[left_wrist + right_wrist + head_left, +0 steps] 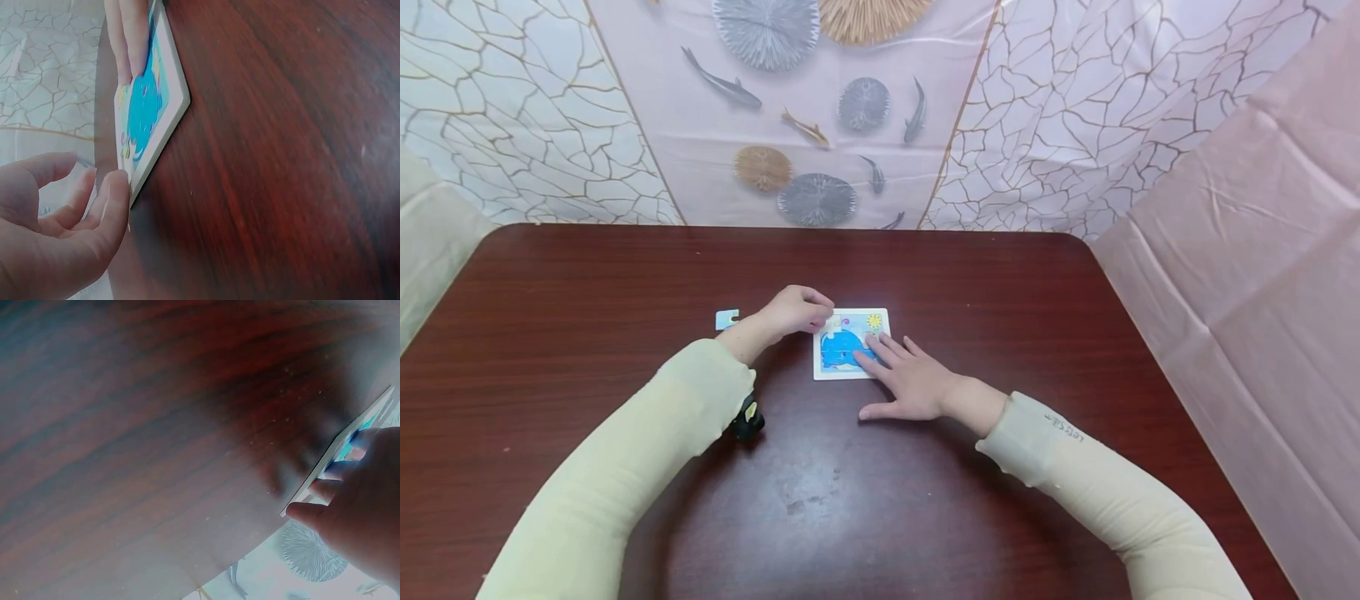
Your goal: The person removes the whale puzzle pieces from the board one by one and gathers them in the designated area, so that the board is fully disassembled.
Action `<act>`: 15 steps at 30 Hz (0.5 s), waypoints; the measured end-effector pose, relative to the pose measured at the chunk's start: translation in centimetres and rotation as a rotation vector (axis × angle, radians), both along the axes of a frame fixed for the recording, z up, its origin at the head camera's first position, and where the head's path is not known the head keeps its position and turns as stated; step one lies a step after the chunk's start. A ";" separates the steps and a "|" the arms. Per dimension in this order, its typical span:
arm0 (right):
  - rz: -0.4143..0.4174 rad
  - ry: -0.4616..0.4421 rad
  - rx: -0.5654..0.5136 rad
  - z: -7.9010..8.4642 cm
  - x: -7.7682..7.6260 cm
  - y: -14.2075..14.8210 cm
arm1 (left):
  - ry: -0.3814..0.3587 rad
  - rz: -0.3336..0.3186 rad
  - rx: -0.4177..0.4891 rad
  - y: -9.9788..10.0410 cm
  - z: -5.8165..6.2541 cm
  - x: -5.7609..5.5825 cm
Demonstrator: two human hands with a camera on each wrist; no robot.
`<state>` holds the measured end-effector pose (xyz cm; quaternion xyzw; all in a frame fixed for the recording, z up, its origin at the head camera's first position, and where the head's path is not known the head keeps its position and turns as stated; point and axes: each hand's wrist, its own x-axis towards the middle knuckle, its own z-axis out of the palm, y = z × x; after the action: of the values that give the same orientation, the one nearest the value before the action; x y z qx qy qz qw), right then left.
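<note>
A square jigsaw puzzle (pixel 841 348) with a blue whale and a yellow sun, framed by a white border, lies flat on the table. My left hand (pixel 799 310) is at its upper left corner. Seen from the left wrist, that hand's fingers (pixel 114 199) bend loosely with the tips right at the board's edge, and the thumb stands apart from them. My right hand (pixel 919 383) spreads its fingers, their tips resting on the right part of the puzzle (pixel 345 450). Part of the picture is hidden under those fingers.
A loose light-blue puzzle piece (pixel 726 319) lies left of the board, close by my left wrist, which partly covers that area. A black device (pixel 748 419) sits under the left sleeve. The dark wooden table (pixel 985 300) ends at a patterned cloth (pixel 865 150) behind.
</note>
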<state>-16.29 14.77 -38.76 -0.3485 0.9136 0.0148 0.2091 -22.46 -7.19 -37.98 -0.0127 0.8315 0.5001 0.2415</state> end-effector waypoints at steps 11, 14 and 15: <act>0.013 0.025 0.006 -0.1 0.1 0.1 | -0.006 -0.038 -0.008 1.0 -0.3 0.0; 0.017 0.024 -0.002 -0.1 0.2 0.1 | 0.005 -0.037 -0.011 1.1 -0.5 -0.1; 0.017 0.022 -0.002 -0.1 0.2 0.1 | 0.011 -0.037 -0.016 1.1 -0.5 -0.2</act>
<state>-16.13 14.84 -38.83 -0.3562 0.9129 0.0195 0.1985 -22.62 -6.05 -38.52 0.0036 0.8369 0.4890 0.2460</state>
